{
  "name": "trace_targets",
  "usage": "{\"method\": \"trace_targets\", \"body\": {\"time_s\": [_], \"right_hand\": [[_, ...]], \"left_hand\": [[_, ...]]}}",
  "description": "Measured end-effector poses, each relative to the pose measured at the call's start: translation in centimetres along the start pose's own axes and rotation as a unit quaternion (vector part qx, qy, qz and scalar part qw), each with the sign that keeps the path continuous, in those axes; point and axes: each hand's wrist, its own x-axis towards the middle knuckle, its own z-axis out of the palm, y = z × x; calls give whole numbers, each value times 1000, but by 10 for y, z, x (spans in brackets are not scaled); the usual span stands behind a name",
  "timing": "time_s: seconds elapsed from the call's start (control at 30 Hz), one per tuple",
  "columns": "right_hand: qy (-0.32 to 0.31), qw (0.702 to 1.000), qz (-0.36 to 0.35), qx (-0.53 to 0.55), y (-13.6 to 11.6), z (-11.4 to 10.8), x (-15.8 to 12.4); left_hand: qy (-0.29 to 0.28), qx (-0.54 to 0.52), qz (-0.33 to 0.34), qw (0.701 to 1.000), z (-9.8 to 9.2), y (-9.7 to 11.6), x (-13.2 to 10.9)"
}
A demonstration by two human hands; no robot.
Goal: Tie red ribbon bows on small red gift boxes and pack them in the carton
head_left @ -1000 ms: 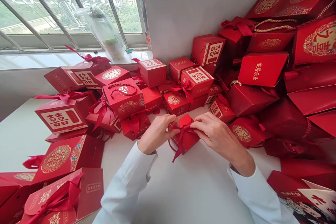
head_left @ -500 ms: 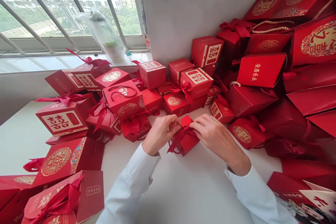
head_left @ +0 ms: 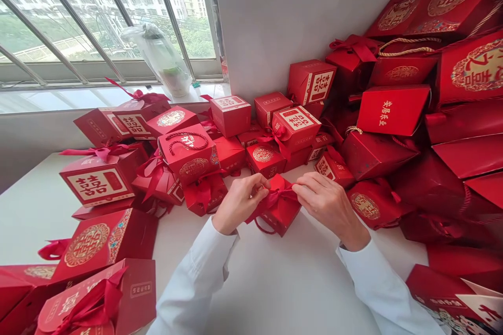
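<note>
A small red gift box point(head_left: 283, 218) stands on the white table, with a dark-red ribbon point(head_left: 277, 197) knotted across its top. My left hand point(head_left: 242, 200) is closed in a pinch on the ribbon at the left of the knot. On the other side my right hand point(head_left: 325, 204) pinches the ribbon's right part between thumb and fingers. The ribbon is stretched between the two hands above the box. A thin red cord loop hangs at the box's lower left. The fingertips partly cover the ribbon ends.
Several red boxes with ribbons point(head_left: 96, 180) are stacked on the left and behind. To the right rises a large pile of red boxes and bags point(head_left: 393, 110). A plastic-wrapped cup point(head_left: 168, 65) stands on the sill by the barred window. The white table point(head_left: 286, 282) extends toward me.
My right hand has moved slightly right, drawing the ribbon out straighter across the box. My left hand keeps its pinch. The view has shifted a little.
</note>
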Motion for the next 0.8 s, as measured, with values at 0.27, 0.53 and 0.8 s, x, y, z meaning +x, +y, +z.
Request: {"method": "trace_targets", "body": {"time_s": [0.27,0.53,0.8], "right_hand": [[19,1000,-19,-8,4,5,-3],[-11,1000,-2,18,3,7,1],[-34,999,-1,26,3,5,1]], "left_hand": [[3,2,-4,1000,-2,3,-1],[36,-12,41,998,2,2,1],[11,-49,80,996,5,2,5]]}}
